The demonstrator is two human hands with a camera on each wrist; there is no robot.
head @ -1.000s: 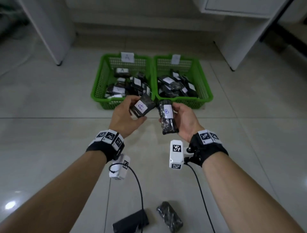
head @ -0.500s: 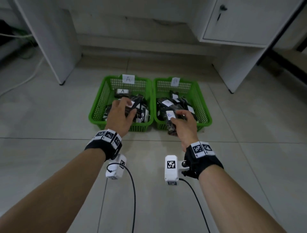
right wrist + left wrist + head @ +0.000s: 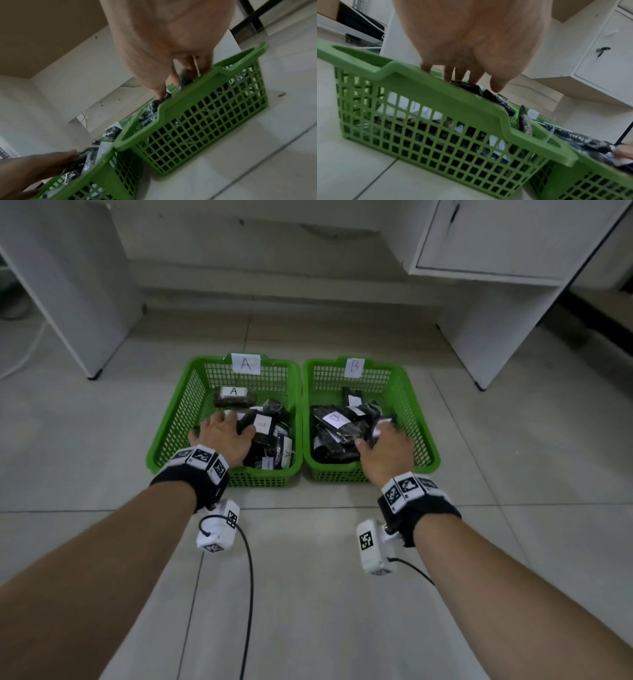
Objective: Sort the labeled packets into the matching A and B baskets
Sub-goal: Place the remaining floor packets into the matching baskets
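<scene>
My left hand pins a packet onto the pile in basket A, centre frame. My right hand pinches another packet low in basket B, so labels match bins. Hands apart.

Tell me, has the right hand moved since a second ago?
Yes. The right hand has gone forward over the near rim into the B basket, where its fingers curl round a dark packet; before, it was short of that rim.

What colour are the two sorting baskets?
Both the A basket and the B basket are bright green plastic mesh, clearest in the head view.
</scene>
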